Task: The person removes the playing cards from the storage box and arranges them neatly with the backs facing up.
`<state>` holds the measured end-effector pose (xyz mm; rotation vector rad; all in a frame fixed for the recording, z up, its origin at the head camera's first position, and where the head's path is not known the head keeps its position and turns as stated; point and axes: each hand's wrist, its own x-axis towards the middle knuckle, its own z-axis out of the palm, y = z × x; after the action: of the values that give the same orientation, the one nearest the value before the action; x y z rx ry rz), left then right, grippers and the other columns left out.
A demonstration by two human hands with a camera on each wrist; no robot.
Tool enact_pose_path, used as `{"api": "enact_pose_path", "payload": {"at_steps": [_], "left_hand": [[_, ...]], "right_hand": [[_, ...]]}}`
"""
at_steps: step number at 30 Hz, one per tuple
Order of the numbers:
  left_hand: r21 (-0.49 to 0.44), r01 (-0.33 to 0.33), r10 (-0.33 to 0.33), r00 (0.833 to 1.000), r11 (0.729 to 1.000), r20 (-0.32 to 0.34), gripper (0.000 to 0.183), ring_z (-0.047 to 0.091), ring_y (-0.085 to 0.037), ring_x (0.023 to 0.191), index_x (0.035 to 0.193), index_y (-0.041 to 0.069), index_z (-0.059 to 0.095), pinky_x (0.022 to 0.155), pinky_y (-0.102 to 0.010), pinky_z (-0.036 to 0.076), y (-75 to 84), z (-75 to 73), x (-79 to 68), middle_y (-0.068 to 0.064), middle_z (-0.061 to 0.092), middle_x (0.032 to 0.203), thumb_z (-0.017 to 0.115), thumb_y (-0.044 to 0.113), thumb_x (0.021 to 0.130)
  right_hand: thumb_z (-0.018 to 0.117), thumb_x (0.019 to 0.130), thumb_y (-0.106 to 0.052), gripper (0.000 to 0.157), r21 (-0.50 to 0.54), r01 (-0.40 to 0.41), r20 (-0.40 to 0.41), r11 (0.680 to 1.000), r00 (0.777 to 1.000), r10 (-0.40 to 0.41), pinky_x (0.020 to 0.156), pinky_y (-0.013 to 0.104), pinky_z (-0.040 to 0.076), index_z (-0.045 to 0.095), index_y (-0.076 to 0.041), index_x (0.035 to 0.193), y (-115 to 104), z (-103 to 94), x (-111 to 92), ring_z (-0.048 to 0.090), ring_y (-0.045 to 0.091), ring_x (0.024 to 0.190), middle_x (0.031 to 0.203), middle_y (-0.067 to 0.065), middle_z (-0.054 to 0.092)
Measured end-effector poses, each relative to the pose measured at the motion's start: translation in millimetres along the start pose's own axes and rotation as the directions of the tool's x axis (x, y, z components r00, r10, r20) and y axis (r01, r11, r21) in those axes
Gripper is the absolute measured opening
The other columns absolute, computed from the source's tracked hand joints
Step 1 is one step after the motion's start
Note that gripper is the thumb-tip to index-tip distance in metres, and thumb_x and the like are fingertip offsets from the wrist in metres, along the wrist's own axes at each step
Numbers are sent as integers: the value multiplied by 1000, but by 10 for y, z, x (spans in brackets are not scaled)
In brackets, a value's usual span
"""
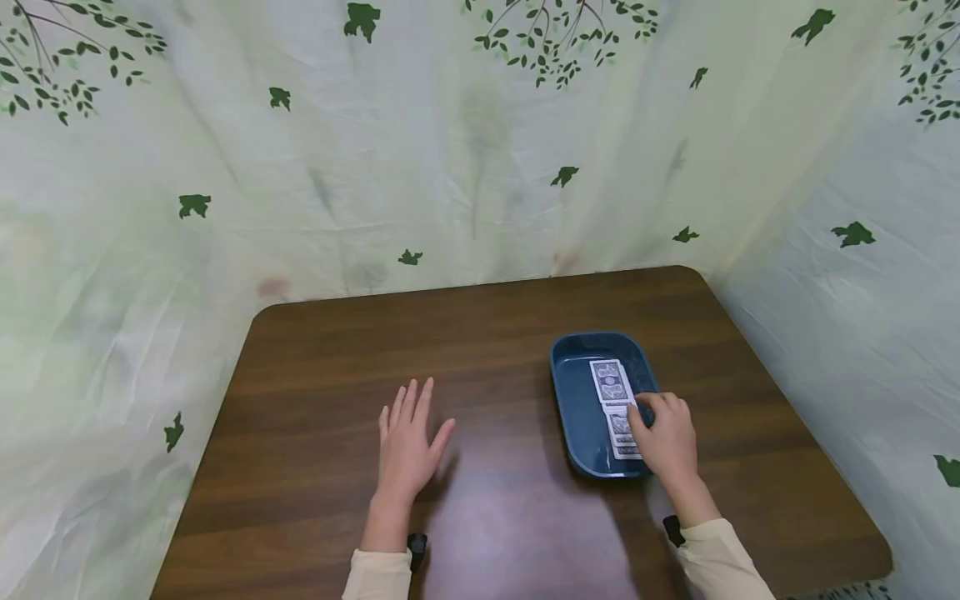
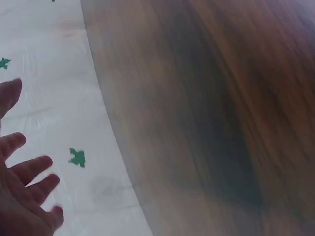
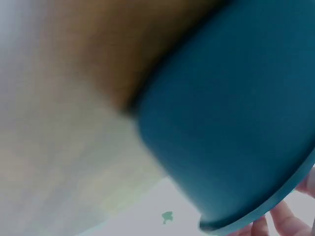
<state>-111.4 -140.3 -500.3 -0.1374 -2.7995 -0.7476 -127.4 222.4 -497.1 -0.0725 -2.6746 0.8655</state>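
A dark blue tray (image 1: 572,417) with raised sides stands on the right half of the table. Inside it, playing cards lie backs up in a far group (image 1: 611,382) and a near group (image 1: 622,429), their patterned backs bordered in white. My right hand (image 1: 670,437) reaches over the tray's right rim, thumb and index fingertips close together at the cards' right edge. I cannot tell whether they pinch a card. From the right wrist, the tray's outer wall (image 3: 231,113) covers most of that hand. My left hand (image 1: 407,450) hovers left of the tray, fingers straight and spread, holding nothing.
The brown wooden table (image 1: 315,367) has rounded corners. A pale cloth sheet (image 1: 450,167) with green leaf and bird prints hangs behind it and along its right side. Dark bands (image 1: 417,550) circle both wrists below light sleeves.
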Motion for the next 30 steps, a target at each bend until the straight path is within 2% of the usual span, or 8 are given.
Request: {"api": "enact_pose_path", "payload": {"at_steps": [5, 9, 15, 17, 20, 22, 25, 30], "left_hand": [[-90, -73, 68, 996, 993, -57, 55, 41, -34, 134, 143, 8, 47, 108, -58, 23, 98, 42, 78, -14, 49, 144, 63, 28, 95], [-175, -149, 141, 988, 973, -58, 43, 50, -34, 126, 133, 4, 57, 105, -55, 32, 221, 95, 202, -13, 58, 134, 63, 20, 94], [-333, -192, 200, 980, 923, -9, 31, 55, -30, 121, 123, 5, 65, 102, -46, 40, 535, 256, 465, -11, 64, 126, 62, 15, 94], [-387, -219, 248, 968, 896, 28, 29, 57, -27, 119, 121, 6, 67, 101, -42, 41, 691, 335, 597, -9, 65, 124, 62, 15, 94], [-466, -249, 332, 938, 849, 103, 26, 58, -22, 118, 118, 7, 69, 101, -36, 42, 979, 487, 798, -7, 66, 122, 64, 16, 93], [-497, -241, 362, 918, 834, 162, 26, 58, -20, 118, 118, 8, 69, 101, -33, 42, 1168, 625, 921, -6, 66, 122, 64, 17, 94], [-483, -226, 372, 899, 846, 230, 26, 57, -19, 118, 118, 9, 69, 101, -29, 41, 1378, 890, 1075, -5, 66, 122, 64, 16, 94], [-351, -205, 328, 882, 914, 340, 31, 56, -21, 118, 122, 9, 67, 100, -28, 41, 1553, 1273, 1234, -7, 64, 124, 67, 18, 92]], "right_hand": [[63, 90, -15, 33, -22, -114, 38, 993, 993, 115, 84, 56, 40, 62, 6, 115, 105, -76, -118, 47, 42, 105, 109, 26, 53], [61, 91, -16, 40, -17, -180, 34, 984, 983, 181, 86, 58, 38, 58, 7, 123, 182, -112, -208, 44, 43, 110, 114, 27, 50], [60, 92, -15, 29, -2, -226, -50, 974, 973, 226, 72, 51, 42, 65, 8, 107, 308, -130, -309, 56, 37, 81, 85, 17, 59], [59, 92, -15, 26, 9, -248, -79, 969, 965, 248, 68, 49, 42, 66, 7, 103, 342, -123, -322, 56, 35, 73, 76, 12, 60], [57, 93, -15, 24, 27, -274, -106, 961, 956, 275, 66, 47, 41, 67, 6, 100, 378, -113, -318, 56, 34, 71, 73, 11, 60], [56, 94, -15, 24, 32, -282, -115, 959, 952, 284, 66, 48, 41, 67, 6, 99, 396, -108, -304, 57, 35, 72, 74, 12, 60], [55, 94, -15, 24, 36, -294, -101, 955, 950, 296, 65, 47, 41, 66, 6, 100, 400, -98, -280, 57, 35, 72, 75, 12, 61], [55, 94, -14, 23, 43, -292, -83, 956, 952, 294, 65, 47, 42, 66, 5, 100, 394, -69, -285, 56, 33, 71, 75, 11, 60]]}}
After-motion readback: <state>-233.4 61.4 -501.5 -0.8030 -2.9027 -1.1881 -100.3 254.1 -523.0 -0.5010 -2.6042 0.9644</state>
